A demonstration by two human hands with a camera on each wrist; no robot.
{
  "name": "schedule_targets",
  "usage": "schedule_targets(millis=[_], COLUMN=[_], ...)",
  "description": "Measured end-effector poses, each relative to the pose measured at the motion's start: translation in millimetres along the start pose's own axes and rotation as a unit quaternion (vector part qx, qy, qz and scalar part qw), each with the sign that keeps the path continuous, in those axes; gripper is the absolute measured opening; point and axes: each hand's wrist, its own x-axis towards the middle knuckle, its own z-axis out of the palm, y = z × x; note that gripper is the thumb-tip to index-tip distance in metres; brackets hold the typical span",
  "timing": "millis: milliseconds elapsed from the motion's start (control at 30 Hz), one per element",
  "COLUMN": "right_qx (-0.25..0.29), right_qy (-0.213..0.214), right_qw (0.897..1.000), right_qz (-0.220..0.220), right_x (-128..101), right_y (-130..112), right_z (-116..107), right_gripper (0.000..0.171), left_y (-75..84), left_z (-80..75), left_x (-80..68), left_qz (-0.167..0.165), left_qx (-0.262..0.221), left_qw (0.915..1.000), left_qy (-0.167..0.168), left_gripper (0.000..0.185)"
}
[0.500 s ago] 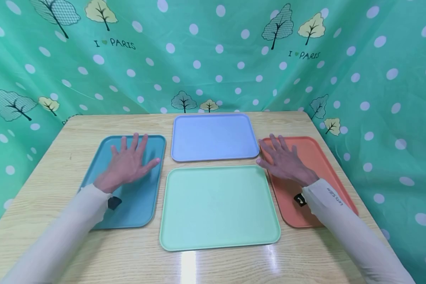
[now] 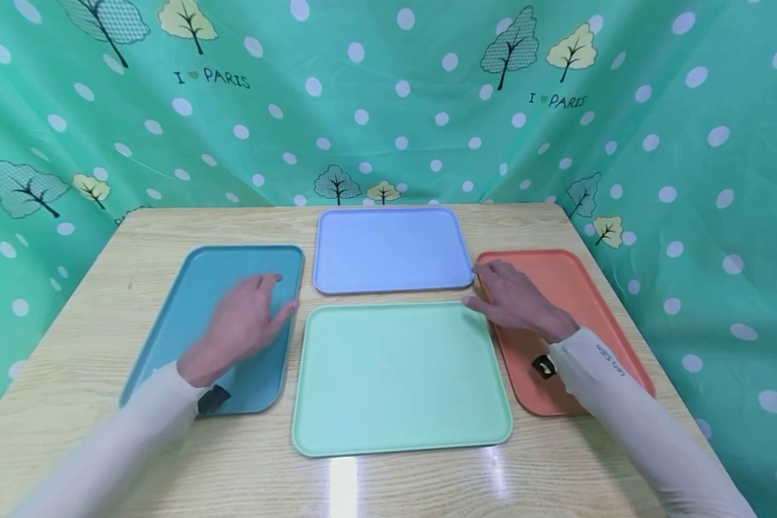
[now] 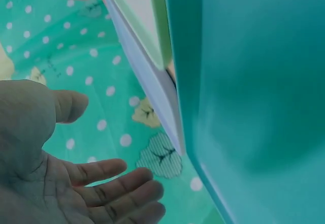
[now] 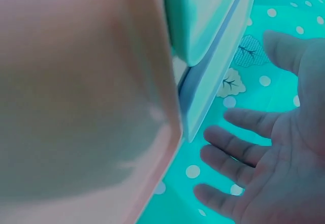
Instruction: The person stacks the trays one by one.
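Observation:
My left hand [image 2: 242, 320] hovers over the blue-teal tray [image 2: 168, 345], thumb apart from the slightly bent fingers, and it holds nothing. In the left wrist view its palm [image 3: 30, 183] and fingers [image 3: 122, 193] face the tray with space between. On the other side, my right hand [image 2: 518, 298] is above the inner edge of the coral tray [image 2: 576, 302], its thumb over the corner of the mint green tray [image 2: 401, 381]. The right wrist view has that hand's loosely spread fingers [image 4: 231, 142] with nothing in them.
Behind the mint tray lies a periwinkle tray [image 2: 391, 252]. All the trays rest on a light wooden table [image 2: 71, 374]. A green dotted curtain [image 2: 388, 108] hangs along the table's back and sides. Black straps show near both wrists.
My left hand has come back toward me and a little right, its spread fingers drawing together and bending. The right hand's fingers have also closed up and bent, with the hand staying nearly in place.

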Motion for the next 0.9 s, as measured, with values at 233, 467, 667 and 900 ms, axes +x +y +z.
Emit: schedule_targets(millis=[233,467,667,900], right_qx=[0.009,0.004,0.011,0.019], right_qy=[-0.006,-0.022,-0.037,-0.054], right_qw=[1.000,0.999,0.999,0.998], right_qz=[-0.024,-0.030,-0.026,-0.028], right_x=[2.0,5.8,8.7,13.7], right_y=[-4.8,-8.1,-10.9,-15.7], right_z=[1.1,5.2,9.8,12.6], right_gripper=[0.053,0.048,0.045,0.039], left_y=[11.5,22.9,31.7,38.8], left_z=[3.8,8.9,13.7,17.0], left_x=[-23.4,-47.7,-66.9,-83.8], left_qz=[-0.012,0.002,-0.006,-0.016], left_qx=[-0.036,-0.062,-0.087,-0.093], left_qw=[0.9993,0.9980,0.9962,0.9950], left_qy=[-0.008,0.012,-0.005,-0.033], left_gripper=[0.044,0.028,0.020,0.027])
